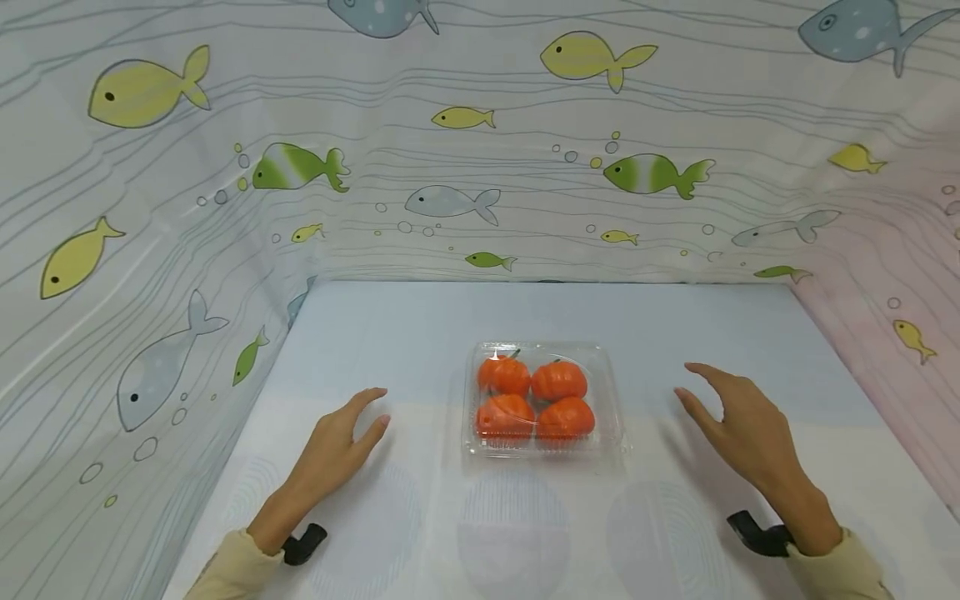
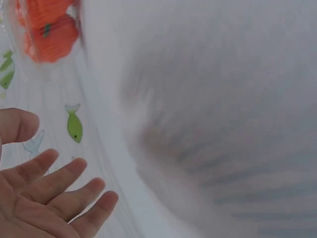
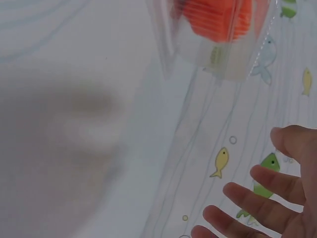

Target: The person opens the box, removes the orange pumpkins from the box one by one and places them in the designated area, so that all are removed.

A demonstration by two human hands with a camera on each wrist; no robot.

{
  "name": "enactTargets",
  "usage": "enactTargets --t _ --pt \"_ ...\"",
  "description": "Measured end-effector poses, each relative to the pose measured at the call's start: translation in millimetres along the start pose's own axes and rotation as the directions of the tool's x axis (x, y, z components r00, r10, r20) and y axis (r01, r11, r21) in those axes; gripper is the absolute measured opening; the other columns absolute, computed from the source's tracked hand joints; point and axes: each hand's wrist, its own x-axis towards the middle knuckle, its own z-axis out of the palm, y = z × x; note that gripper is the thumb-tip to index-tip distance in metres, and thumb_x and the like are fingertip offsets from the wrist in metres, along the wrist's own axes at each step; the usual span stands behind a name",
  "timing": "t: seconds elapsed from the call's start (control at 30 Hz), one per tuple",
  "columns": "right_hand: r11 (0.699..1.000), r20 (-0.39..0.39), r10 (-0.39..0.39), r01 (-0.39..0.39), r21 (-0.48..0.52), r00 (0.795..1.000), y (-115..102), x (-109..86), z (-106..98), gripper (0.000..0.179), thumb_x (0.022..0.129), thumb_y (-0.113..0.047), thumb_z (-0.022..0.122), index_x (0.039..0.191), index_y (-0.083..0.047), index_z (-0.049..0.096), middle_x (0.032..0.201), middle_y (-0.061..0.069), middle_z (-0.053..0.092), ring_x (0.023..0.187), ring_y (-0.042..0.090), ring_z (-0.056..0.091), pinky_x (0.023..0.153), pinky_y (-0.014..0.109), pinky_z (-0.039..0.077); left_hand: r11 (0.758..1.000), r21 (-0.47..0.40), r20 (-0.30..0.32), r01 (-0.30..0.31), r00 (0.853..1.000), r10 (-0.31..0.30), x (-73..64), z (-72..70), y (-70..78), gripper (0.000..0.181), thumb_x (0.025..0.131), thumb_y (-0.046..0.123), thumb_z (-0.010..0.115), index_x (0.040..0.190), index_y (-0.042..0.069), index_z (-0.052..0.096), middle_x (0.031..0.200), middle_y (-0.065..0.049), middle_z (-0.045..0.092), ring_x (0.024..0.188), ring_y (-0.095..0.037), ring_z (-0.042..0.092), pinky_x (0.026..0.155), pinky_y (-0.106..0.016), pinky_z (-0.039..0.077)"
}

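clear plastic makes the box (image 1: 609, 400), which lies flat on the white table (image 1: 390, 333), between the two hands and touched by neither; in it sit four orange fruits (image 1: 504, 417), two by two, ribbed, with green stems showing on the far pair; the left hand (image 1: 333, 450) is held off to the box's left, thumb and fingers apart, gripping nothing; the right hand (image 1: 753, 429) is off to the box's right in much the same pose, fingers loose and spread, likewise holding nothing; both wrist views show the fingers parted, with part of the box near the top edge; each arm has a cream sleeve (image 1: 236, 567) and a black band (image 1: 303, 544) at the wrist; pale circles (image 1: 513, 533) are printed on the table's near part; behind it and at both sides hangs a cloth (image 1: 525, 150) with wavy lines and yellow, green and grey-blue fish (image 1: 652, 173).
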Motion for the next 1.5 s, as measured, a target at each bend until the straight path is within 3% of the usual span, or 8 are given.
enactTargets --t 0.13,0.3,0.43,0.63,0.8,1.13,1.3,1.5 --pt "0.998 -0.089 -0.060 0.061 0.012 0.994 -12.1 0.3 9.8 0.039 0.094 -0.024 0.077 0.128 -0.007 0.069 0.108 0.019 0.069 0.091 0.033 0.063 0.057 0.041 0.049 0.994 -0.112 -0.005 -0.005 1.000 0.005 2.1 7.2 5.6 0.038 0.105 0.025 0.064 0.137 0.006 0.060 0.134 -0.013 0.066 0.116 -0.039 0.067 0.093 -0.056 0.055" --pt "0.991 -0.130 -0.115 0.123 0.056 0.985 -27.7 0.8 21.0 0.036 0.088 -0.014 0.081 0.122 -0.007 0.071 0.115 0.014 0.070 0.107 0.033 0.061 0.076 0.052 0.054 0.970 -0.244 0.038 0.006 0.999 0.003 7.3 17.5 15.7 0.034 0.101 0.016 0.069 0.132 0.005 0.062 0.125 -0.010 0.071 0.112 -0.027 0.070 0.092 -0.041 0.058" --pt "0.980 -0.143 -0.168 0.181 0.087 0.975 -39.7 4.8 27.9 0.038 0.084 -0.010 0.084 0.120 -0.006 0.071 0.125 0.012 0.068 0.116 0.032 0.058 0.087 0.051 0.053 0.944 -0.318 0.107 0.087 0.993 -0.056 9.4 26.4 25.4 0.033 0.100 0.018 0.071 0.130 0.007 0.064 0.118 -0.005 0.072 0.110 -0.018 0.069 0.093 -0.034 0.057" --pt "0.955 -0.123 -0.260 0.273 0.113 0.958 -58.6 11.9 33.7 0.042 0.083 -0.010 0.085 0.121 -0.005 0.070 0.132 0.011 0.064 0.122 0.029 0.056 0.091 0.047 0.052 0.872 -0.440 0.228 0.213 0.966 -0.121 6.9 39.6 36.9 0.038 0.099 0.023 0.073 0.132 0.011 0.062 0.115 -0.003 0.072 0.104 -0.016 0.071 0.091 -0.031 0.056" --pt "0.932 -0.071 -0.325 0.332 0.144 0.943 -72.6 15.1 40.0 0.044 0.084 -0.015 0.085 0.125 -0.008 0.069 0.136 0.011 0.061 0.126 0.028 0.055 0.097 0.046 0.051 0.782 -0.550 0.316 0.294 0.940 -0.130 5.7 47.3 38.9 0.048 0.098 0.023 0.074 0.139 0.009 0.055 0.121 -0.011 0.070 0.107 -0.022 0.070 0.087 -0.028 0.056" --pt "0.901 -0.022 -0.403 0.401 0.167 0.915 -102.1 19.9 56.0 0.045 0.087 -0.028 0.083 0.126 -0.011 0.068 0.140 0.010 0.058 0.131 0.026 0.052 0.095 0.047 0.056 0.640 -0.690 0.376 0.337 0.923 -0.081 5.8 55.4 42.8 0.063 0.094 0.017 0.078 0.147 0.007 0.045 0.126 -0.017 0.066 0.115 -0.030 0.065 0.090 -0.034 0.058" --pt "0.880 0.013 -0.436 0.424 0.213 0.900 -119.7 21.9 62.8 0.045 0.088 -0.031 0.084 0.126 -0.013 0.067 0.140 0.008 0.058 0.132 0.024 0.051 0.091 0.043 0.058 0.599 -0.728 0.379 0.335 0.924 -0.056 5.5 59.4 46.7 0.071 0.091 0.012 0.080 0.150 0.008 0.042 0.127 -0.018 0.064 0.116 -0.031 0.064 0.092 -0.034 0.057" --pt "0.858 0.049 -0.488 0.468 0.212 0.872 -137.5 22.9 75.3 0.051 0.087 -0.038 0.084 0.127 -0.013 0.067 0.139 0.008 0.058 0.131 0.023 0.053 0.101 0.045 0.053 0.570 -0.751 0.376 0.334 0.926 -0.047 5.5 63.0 51.8 0.077 0.088 0.009 0.082 0.153 0.014 0.041 0.126 -0.018 0.064 0.115 -0.031 0.064 0.093 -0.033 0.056"
